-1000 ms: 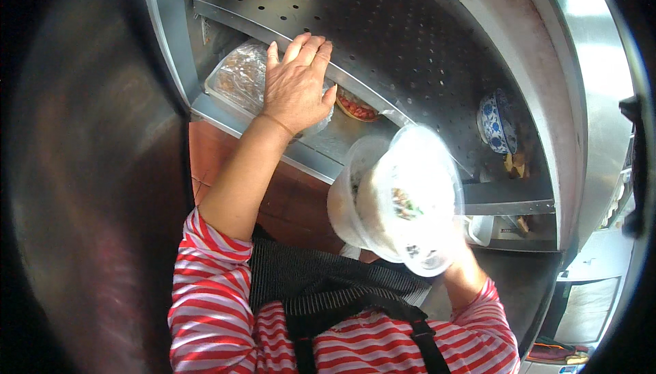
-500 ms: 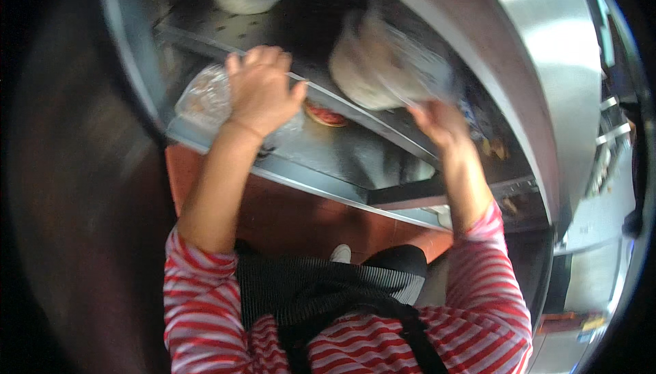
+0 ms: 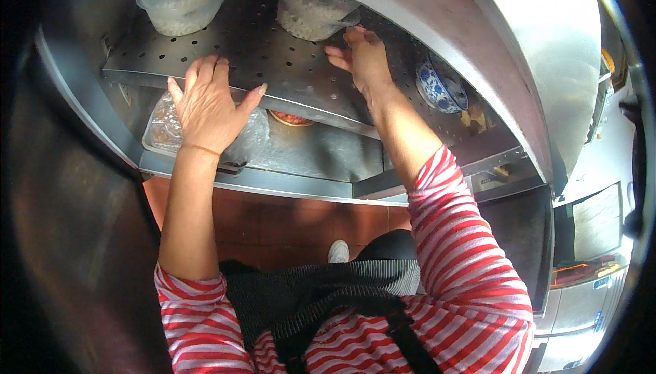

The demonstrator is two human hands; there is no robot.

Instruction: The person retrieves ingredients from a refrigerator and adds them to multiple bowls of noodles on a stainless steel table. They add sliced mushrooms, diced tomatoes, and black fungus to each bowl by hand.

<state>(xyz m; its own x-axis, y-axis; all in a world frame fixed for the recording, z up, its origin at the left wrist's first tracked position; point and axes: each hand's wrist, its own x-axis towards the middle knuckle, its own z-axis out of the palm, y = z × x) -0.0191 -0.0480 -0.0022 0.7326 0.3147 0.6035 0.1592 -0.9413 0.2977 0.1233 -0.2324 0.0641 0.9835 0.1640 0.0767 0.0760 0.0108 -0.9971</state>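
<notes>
My left hand lies with fingers spread over the front edge of a perforated metal shelf. Towards the back of that shelf stands a clear plastic tub of whitish, grainy food, wrapped in a thin bag. My right hand is just in front of this tub, thumb and fingers apart, with its fingertips close to the bag's edge. Whether they touch the bag I cannot tell. A second bagged tub of similar food sits at the back left.
Below the shelf are a plastic-wrapped tray and a round dish of red food, partly hidden. A blue-and-white bowl stands at the shelf's right. The cabinet's upper frame curves over my right arm. Reddish tiles cover the floor.
The bagged tub that was in my right hand now stands further back and left on the shelf, let go. My right hand has moved left and forward. My left hand still rests on the edge.
</notes>
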